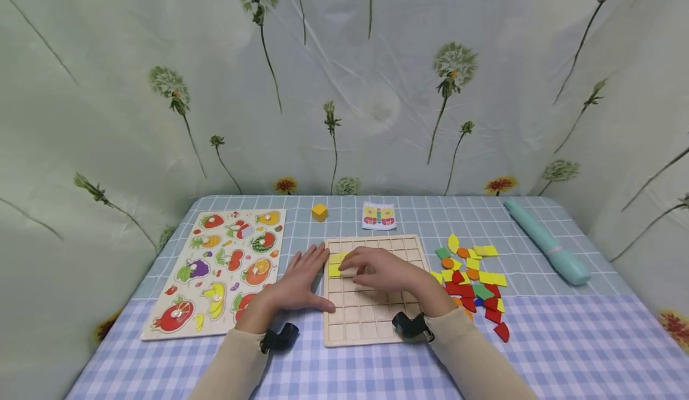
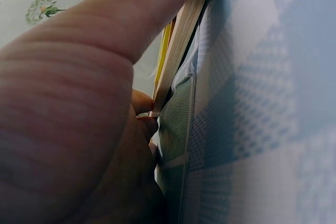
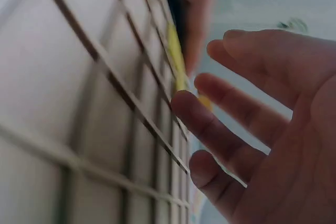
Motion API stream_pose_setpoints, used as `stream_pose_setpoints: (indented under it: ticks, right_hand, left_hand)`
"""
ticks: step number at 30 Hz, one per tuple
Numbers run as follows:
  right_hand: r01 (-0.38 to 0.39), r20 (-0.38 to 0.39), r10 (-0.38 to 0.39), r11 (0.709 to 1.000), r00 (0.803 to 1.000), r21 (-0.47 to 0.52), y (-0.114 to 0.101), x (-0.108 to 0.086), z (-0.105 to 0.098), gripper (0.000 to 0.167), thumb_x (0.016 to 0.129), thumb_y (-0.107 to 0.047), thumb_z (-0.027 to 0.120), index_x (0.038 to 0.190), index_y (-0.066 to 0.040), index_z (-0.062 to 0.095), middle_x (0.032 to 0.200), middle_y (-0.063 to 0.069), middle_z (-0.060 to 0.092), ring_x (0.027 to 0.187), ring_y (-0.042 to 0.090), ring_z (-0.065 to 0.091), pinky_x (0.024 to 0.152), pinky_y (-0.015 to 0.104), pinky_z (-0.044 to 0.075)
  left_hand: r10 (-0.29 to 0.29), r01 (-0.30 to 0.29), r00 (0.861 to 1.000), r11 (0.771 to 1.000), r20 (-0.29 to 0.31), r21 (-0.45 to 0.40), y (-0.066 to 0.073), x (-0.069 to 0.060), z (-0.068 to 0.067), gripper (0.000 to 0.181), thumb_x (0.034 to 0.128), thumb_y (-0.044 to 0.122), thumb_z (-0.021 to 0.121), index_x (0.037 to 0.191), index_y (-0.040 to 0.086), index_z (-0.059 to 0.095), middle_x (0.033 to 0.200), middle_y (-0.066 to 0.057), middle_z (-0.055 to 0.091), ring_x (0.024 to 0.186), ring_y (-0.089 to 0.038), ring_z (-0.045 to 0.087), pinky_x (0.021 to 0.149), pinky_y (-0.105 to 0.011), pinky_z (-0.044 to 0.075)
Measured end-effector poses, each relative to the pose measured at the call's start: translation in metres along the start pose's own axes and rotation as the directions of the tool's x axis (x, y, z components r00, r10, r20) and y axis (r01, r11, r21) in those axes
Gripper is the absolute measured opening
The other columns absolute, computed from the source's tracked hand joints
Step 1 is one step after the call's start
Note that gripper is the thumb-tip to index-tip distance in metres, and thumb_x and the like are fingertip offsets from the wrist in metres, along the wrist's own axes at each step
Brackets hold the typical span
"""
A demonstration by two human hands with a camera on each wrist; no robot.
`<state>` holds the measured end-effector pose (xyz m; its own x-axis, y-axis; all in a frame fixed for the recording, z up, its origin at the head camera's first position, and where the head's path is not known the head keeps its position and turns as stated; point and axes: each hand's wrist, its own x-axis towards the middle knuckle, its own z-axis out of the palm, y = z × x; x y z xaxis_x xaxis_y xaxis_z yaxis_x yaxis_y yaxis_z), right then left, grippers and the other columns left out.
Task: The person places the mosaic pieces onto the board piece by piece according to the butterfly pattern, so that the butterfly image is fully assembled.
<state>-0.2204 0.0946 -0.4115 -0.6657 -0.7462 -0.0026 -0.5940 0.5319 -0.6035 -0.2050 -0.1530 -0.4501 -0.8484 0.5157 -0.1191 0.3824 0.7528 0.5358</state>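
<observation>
A square wooden grid board (image 1: pixel 366 314) lies on the table between my hands. Yellow tiles (image 1: pixel 335 265) sit in its upper left cells. My left hand (image 1: pixel 295 283) is spread along the board's left side, fingers straight, its thumb reaching over the lower left part of the rim. Close up in the left wrist view, the thumb (image 2: pixel 131 19) lies against the board edge (image 2: pixel 178 45). Over the upper middle of the board hovers my right hand (image 1: pixel 384 268), fingertips near the yellow tiles. Its fingers (image 3: pixel 231 108) are loosely bent and apart, with nothing between them in the right wrist view.
Right of the board lies a scattered pile of coloured pieces (image 1: pixel 492 278), yellow, red, green and orange. A fruit peg puzzle (image 1: pixel 223 286) fills the left side. Behind stand a yellow cube (image 1: pixel 319 212) and a butterfly pattern card (image 1: pixel 379 216). A teal tube-shaped object (image 1: pixel 549 244) lies far right.
</observation>
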Motion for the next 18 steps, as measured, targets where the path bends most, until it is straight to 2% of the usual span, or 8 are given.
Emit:
stream_pose_setpoints:
  ticks: [3, 5, 8, 11, 14, 16, 18]
  right_hand:
    - [-0.051, -0.047, 0.053, 0.997, 0.997, 0.056, 0.005, -0.008, -0.015, 0.029, 0.098, -0.013, 0.063, 0.126, -0.013, 0.068, 0.131, 0.003, 0.064, 0.102, 0.016, 0.067, 0.090, 0.035, 0.056]
    - [-0.108, -0.094, 0.115, 0.991, 0.989, 0.075, 0.010, -0.015, -0.024, 0.028, 0.098, -0.014, 0.063, 0.125, -0.013, 0.068, 0.129, 0.004, 0.066, 0.102, 0.018, 0.067, 0.087, 0.035, 0.055]
    - [-0.184, -0.167, 0.186, 0.982, 0.968, 0.033, 0.018, -0.024, -0.037, 0.028, 0.097, -0.015, 0.064, 0.125, -0.011, 0.068, 0.127, 0.007, 0.067, 0.101, 0.020, 0.066, 0.085, 0.035, 0.054]
    - [-0.303, -0.240, 0.293, 0.953, 0.926, -0.009, 0.027, -0.033, -0.048, 0.029, 0.097, -0.015, 0.064, 0.125, -0.010, 0.068, 0.126, 0.009, 0.068, 0.103, 0.024, 0.064, 0.087, 0.041, 0.055]
    - [-0.423, -0.303, 0.398, 0.906, 0.866, -0.019, 0.039, -0.042, -0.057, 0.029, 0.098, -0.015, 0.061, 0.126, -0.009, 0.068, 0.124, 0.012, 0.068, 0.105, 0.029, 0.062, 0.090, 0.046, 0.055]
    - [-0.478, -0.329, 0.451, 0.878, 0.830, -0.004, 0.048, -0.050, -0.062, 0.030, 0.099, -0.014, 0.059, 0.127, -0.007, 0.067, 0.122, 0.014, 0.068, 0.106, 0.032, 0.061, 0.091, 0.049, 0.054]
    - [-0.518, -0.339, 0.488, 0.855, 0.805, 0.001, 0.057, -0.059, -0.066, 0.030, 0.099, -0.013, 0.058, 0.127, -0.007, 0.066, 0.120, 0.016, 0.067, 0.106, 0.035, 0.060, 0.091, 0.049, 0.054]
  left_hand:
    - [0.005, -0.005, 1.000, 1.000, -0.007, -0.001, 0.001, 0.001, 0.001, 0.121, 0.0727, 0.056, 0.083, 0.160, 0.004, 0.018, 0.170, -0.013, 0.010, 0.157, -0.036, 0.004, 0.125, -0.062, 0.001]
    - [0.006, -0.006, 1.000, 1.000, -0.006, 0.000, 0.001, 0.002, 0.001, 0.121, 0.0728, 0.056, 0.083, 0.160, 0.004, 0.018, 0.170, -0.013, 0.010, 0.157, -0.036, 0.004, 0.125, -0.061, 0.001]
    - [0.002, -0.002, 1.000, 1.000, -0.002, 0.001, 0.000, 0.002, 0.001, 0.121, 0.0726, 0.056, 0.083, 0.160, 0.004, 0.017, 0.170, -0.013, 0.009, 0.157, -0.036, 0.004, 0.125, -0.061, 0.001]
    - [0.002, -0.002, 1.000, 1.000, -0.003, 0.004, -0.002, 0.000, 0.000, 0.122, 0.0725, 0.055, 0.084, 0.160, 0.003, 0.017, 0.169, -0.014, 0.009, 0.157, -0.036, 0.004, 0.125, -0.061, 0.001]
    - [0.010, -0.009, 1.000, 1.000, -0.012, 0.005, -0.002, -0.001, 0.000, 0.121, 0.0728, 0.055, 0.084, 0.160, 0.003, 0.017, 0.169, -0.014, 0.010, 0.157, -0.036, 0.004, 0.125, -0.061, 0.002]
    - [0.009, -0.009, 1.000, 1.000, -0.013, 0.003, -0.002, -0.001, 0.002, 0.121, 0.0729, 0.055, 0.084, 0.160, 0.004, 0.017, 0.170, -0.013, 0.010, 0.157, -0.035, 0.004, 0.126, -0.060, 0.001]
    - [0.004, -0.004, 1.000, 1.000, -0.008, 0.000, -0.002, 0.000, 0.003, 0.121, 0.0728, 0.056, 0.083, 0.160, 0.005, 0.017, 0.170, -0.012, 0.009, 0.158, -0.035, 0.003, 0.126, -0.060, 0.001]
